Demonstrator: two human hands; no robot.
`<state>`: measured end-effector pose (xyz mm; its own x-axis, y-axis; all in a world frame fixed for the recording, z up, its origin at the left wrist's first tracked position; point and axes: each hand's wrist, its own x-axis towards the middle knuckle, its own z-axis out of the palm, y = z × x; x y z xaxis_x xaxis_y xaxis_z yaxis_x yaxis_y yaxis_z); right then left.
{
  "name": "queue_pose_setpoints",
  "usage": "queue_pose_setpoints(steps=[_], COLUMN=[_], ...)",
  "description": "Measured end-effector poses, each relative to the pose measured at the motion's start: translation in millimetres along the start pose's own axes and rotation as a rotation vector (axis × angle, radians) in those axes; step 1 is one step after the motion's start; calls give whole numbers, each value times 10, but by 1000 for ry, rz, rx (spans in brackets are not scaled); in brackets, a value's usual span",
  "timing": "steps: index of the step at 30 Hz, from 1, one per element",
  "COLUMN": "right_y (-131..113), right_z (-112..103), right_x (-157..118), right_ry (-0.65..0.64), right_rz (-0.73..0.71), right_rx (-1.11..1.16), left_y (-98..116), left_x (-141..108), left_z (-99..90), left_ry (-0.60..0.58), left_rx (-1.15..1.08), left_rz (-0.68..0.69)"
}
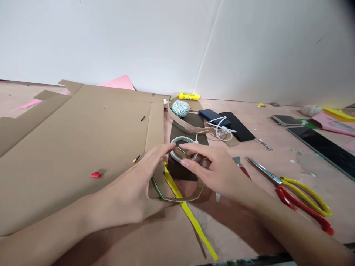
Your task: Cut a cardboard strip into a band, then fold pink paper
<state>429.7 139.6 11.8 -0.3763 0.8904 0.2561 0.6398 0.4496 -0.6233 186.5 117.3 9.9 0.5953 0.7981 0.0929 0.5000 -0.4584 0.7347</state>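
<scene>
A narrow cardboard strip (181,199), bent into a ring and green along part of its left side, is between my two hands. My left hand (133,184) curves round its left side, with fingertips at the far part of the ring. My right hand (216,166) grips the far right part between thumb and fingers; its other fingers are hidden. Just beyond my fingertips lies a roll of tape (183,139), partly covered by them. A yellow strip (195,225) runs beneath the ring towards the table's front edge. Another curved cardboard strip (183,123) stands farther back.
A large cardboard sheet (111,125) covers the left, with a red clip-like piece (95,175) on it. Scissors (283,183) lie right. Behind are a ball of yarn (180,109), a glue stick (189,96), a phone (235,125) and a white cable (222,127).
</scene>
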Motion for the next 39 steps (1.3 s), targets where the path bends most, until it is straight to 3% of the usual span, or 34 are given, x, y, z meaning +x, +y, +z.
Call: queue_pose_setpoints(steps=[4, 16, 30, 33, 36, 39], right_y=[-5, -6, -25, -15, 42, 121], right_z=[1, 109, 137, 82, -95, -259], right_x=[18, 26, 66, 56, 41, 18], right_ry=[60, -60, -80, -74, -57, -204], right_rz=[-38, -39, -1, -12, 36, 92], right_rx=[-7, -237, -185, -142, 80, 393], left_y=[-16, -49, -57, -19, -11, -24], left_x=[-3, -61, -63, -62, -53, -29], left_z=[9, 143, 157, 120, 66, 28], left_ry=[-31, -27, -43, -22, -1, 74], left_rx=[-14, 89, 41, -5, -90, -257], left_rz=[28, 53, 64, 42, 28, -20])
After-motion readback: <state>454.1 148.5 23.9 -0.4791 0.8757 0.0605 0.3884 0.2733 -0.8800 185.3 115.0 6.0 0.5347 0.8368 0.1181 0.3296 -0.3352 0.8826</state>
